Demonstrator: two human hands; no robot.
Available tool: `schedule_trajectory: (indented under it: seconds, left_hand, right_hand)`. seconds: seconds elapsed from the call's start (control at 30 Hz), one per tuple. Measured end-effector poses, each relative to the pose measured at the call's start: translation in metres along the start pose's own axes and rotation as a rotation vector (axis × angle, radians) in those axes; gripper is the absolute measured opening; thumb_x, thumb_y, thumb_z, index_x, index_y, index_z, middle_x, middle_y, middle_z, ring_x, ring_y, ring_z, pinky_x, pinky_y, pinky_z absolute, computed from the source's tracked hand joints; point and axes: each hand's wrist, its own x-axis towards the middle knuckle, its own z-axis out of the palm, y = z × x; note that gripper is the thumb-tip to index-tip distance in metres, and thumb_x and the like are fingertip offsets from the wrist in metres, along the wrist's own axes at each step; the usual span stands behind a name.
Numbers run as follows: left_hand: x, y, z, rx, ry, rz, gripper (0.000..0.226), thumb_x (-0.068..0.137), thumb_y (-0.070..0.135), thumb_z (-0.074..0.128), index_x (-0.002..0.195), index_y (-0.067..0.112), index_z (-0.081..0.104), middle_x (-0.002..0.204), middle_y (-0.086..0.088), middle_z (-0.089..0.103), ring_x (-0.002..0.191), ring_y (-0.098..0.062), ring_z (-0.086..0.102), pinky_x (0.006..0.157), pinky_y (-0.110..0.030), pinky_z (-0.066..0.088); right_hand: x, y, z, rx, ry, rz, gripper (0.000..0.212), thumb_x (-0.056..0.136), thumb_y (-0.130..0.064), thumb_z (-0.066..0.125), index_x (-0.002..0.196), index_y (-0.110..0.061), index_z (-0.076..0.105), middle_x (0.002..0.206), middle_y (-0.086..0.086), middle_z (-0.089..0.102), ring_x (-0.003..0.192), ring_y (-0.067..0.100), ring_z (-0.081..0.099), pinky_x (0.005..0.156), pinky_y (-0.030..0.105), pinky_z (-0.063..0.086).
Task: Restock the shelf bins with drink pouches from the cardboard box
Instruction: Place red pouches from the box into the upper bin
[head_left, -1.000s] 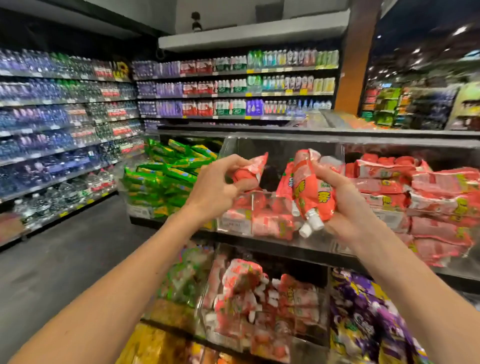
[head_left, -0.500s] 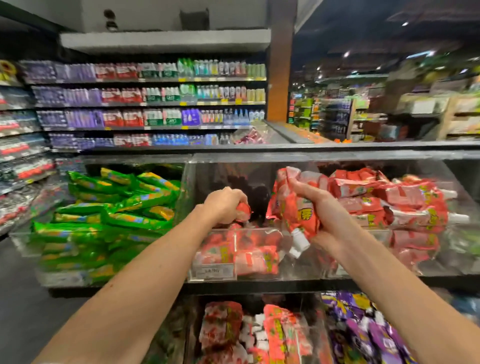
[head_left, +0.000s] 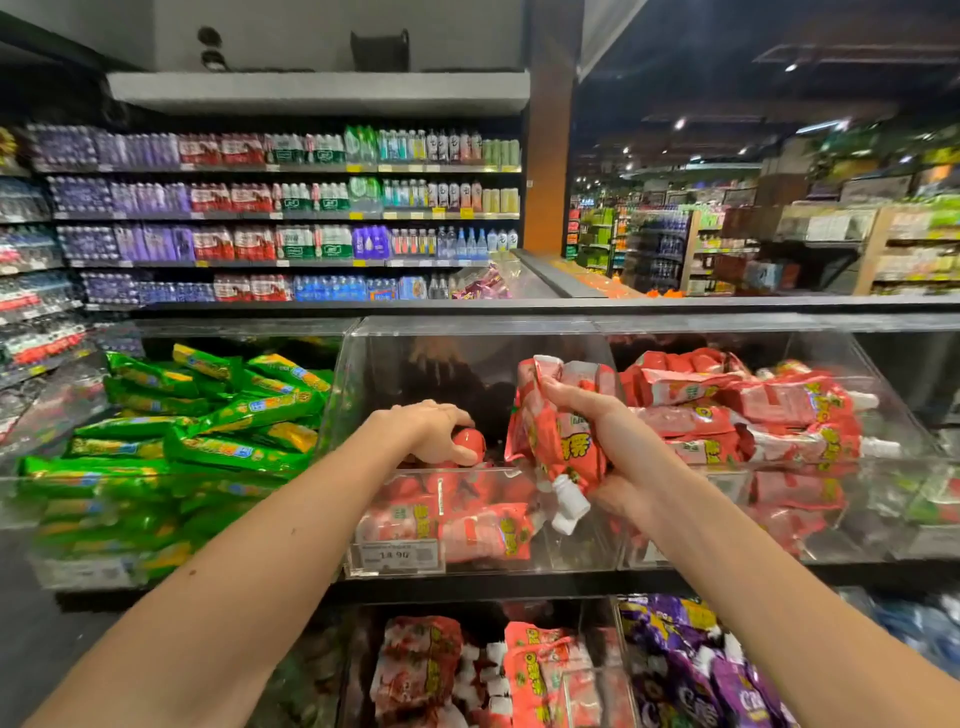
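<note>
My left hand (head_left: 434, 428) reaches over the front wall of the clear middle bin (head_left: 467, 343) and is closed on a red drink pouch (head_left: 469, 442), held low inside. My right hand (head_left: 605, 441) grips a bunch of red drink pouches (head_left: 553, 436) with white caps hanging down, just above the same bin's right side. More red pouches (head_left: 467, 525) lie at the bottom of that bin. The cardboard box is out of view.
A bin of green pouches (head_left: 208, 415) stands to the left and a fuller bin of red pouches (head_left: 753, 410) to the right. Lower bins hold red pouches (head_left: 488, 670) and purple pouches (head_left: 691, 660). Bottle shelves (head_left: 285, 208) line the far wall.
My left hand has gone down into the middle bin with its pouch. The right hand stays beside it with the bunch. The view has swung right and come closer to the bins.
</note>
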Motion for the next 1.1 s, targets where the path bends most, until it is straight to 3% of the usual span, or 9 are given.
schedule_trajectory:
  seconds: [0.13,0.23,0.33,0.47,0.67,0.77,0.83,0.97,1.1]
  left_hand:
    - [-0.025,-0.002,-0.025,-0.435,0.244,0.203,0.047,0.092,0.033,0.067,0.137,0.03,0.055,0.126,-0.003,0.066,0.109,-0.017,0.064,0.103,-0.036,0.049]
    - [-0.058,0.006,-0.054,-0.901,0.127,0.435,0.053,0.091,0.006,0.066,0.137,0.031,0.055,0.125,0.004,0.066,0.111,-0.014,0.065,0.097,-0.035,0.054]
    - [-0.082,0.015,-0.064,-0.806,0.03,0.585,0.069,0.09,0.004,0.068,0.146,0.036,0.044,0.133,0.012,0.06,0.119,-0.003,0.059,0.099,-0.025,0.048]
    - [-0.092,0.019,-0.061,-0.786,0.17,0.618,0.054,0.092,0.014,0.07,0.141,0.028,0.051,0.127,0.011,0.065,0.124,0.003,0.053,0.097,-0.019,0.04]
    - [-0.098,0.027,-0.053,-0.958,0.333,0.663,0.015,0.095,0.008,0.063,0.106,0.003,0.055,0.103,-0.004,0.068,0.092,-0.004,0.066,0.076,-0.017,0.051]
    - [-0.098,0.026,-0.052,-1.112,0.377,0.645,0.014,0.095,0.009,0.063,0.098,0.006,0.05,0.107,-0.016,0.071,0.096,-0.028,0.07,0.08,-0.037,0.059]
    - [-0.096,0.02,-0.054,-1.175,0.446,0.574,0.018,0.093,0.012,0.067,0.09,0.01,0.049,0.107,-0.02,0.068,0.085,-0.026,0.071,0.074,-0.037,0.06]
    - [-0.076,0.007,-0.047,-0.954,0.615,0.411,0.027,0.078,0.014,0.084,0.083,0.012,0.057,0.098,-0.004,0.065,0.072,-0.015,0.068,0.064,-0.035,0.06]
    - [-0.047,0.02,-0.025,-0.645,0.72,0.368,0.028,0.071,0.018,0.089,0.078,0.02,0.062,0.093,0.002,0.063,0.074,-0.008,0.056,0.063,-0.008,0.038]
  right_hand:
    - [-0.004,-0.007,0.001,-0.008,-0.034,0.02,0.032,0.089,-0.025,0.069,0.113,-0.003,0.066,0.1,0.017,0.069,0.078,0.029,0.068,0.071,0.042,0.058]
    - [-0.006,-0.012,0.003,-0.059,-0.078,0.015,0.027,0.09,-0.025,0.067,0.109,-0.005,0.069,0.092,0.015,0.072,0.078,0.028,0.067,0.077,0.043,0.056]
    - [-0.008,-0.021,0.005,-0.144,-0.109,0.005,0.031,0.091,-0.025,0.066,0.116,-0.006,0.068,0.1,0.019,0.072,0.082,0.029,0.068,0.074,0.041,0.057]
    - [-0.013,-0.031,0.006,-0.159,-0.188,0.035,0.026,0.09,-0.026,0.064,0.108,-0.008,0.068,0.092,0.015,0.068,0.074,0.027,0.064,0.067,0.04,0.057]
    - [-0.018,-0.04,0.006,-0.138,-0.164,0.03,0.022,0.092,-0.029,0.062,0.099,-0.008,0.066,0.086,0.015,0.071,0.07,0.027,0.067,0.065,0.042,0.059]
    - [-0.012,-0.039,-0.002,-0.017,-0.059,-0.04,0.049,0.093,-0.023,0.064,0.139,-0.02,0.045,0.091,0.015,0.075,0.074,0.031,0.072,0.07,0.053,0.058]
    - [-0.01,-0.04,-0.012,0.064,0.027,-0.093,0.069,0.093,-0.016,0.066,0.148,-0.035,0.029,0.101,0.013,0.075,0.082,0.031,0.074,0.071,0.055,0.06]
    - [-0.016,-0.044,-0.026,0.008,0.092,-0.079,0.029,0.092,-0.02,0.067,0.119,-0.015,0.056,0.115,0.016,0.069,0.097,0.034,0.07,0.086,0.053,0.056]
    - [-0.019,-0.041,-0.027,-0.029,0.063,-0.085,0.046,0.09,-0.022,0.069,0.133,-0.014,0.054,0.116,0.016,0.07,0.099,0.035,0.071,0.073,0.049,0.061]
